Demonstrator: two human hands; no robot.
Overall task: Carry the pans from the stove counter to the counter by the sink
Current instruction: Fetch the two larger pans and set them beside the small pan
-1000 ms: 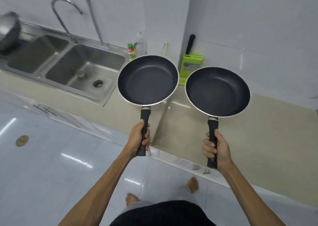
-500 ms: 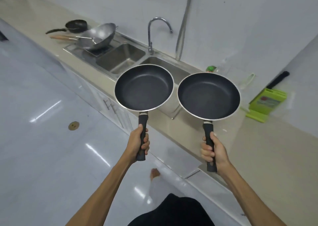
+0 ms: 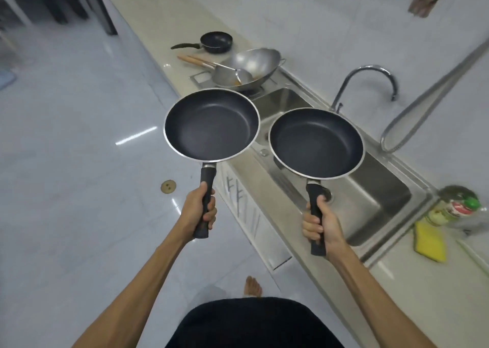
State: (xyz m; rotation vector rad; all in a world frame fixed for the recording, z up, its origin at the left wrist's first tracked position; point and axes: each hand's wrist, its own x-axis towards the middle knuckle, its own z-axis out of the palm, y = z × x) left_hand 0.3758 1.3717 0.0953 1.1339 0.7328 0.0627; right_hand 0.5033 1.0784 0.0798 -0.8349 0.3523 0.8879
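Note:
I hold two black non-stick frying pans level in the air, one in each fist. My left hand grips the black handle of the left pan, which hangs over the floor at the counter's front edge. My right hand grips the handle of the right pan, which hovers above the steel double sink. Both pans are empty. Beyond the sink stretches a beige counter.
A steel wok with a ladle and wooden-handled utensils rests at the sink's far end. A small black pan sits farther along the counter. A curved faucet, a yellow sponge and a green-capped bottle are on the right.
The view has swung left along the counter: the sink now lies under the right pan, and the wok and small pan have come nearer. The green knife block has left the view.

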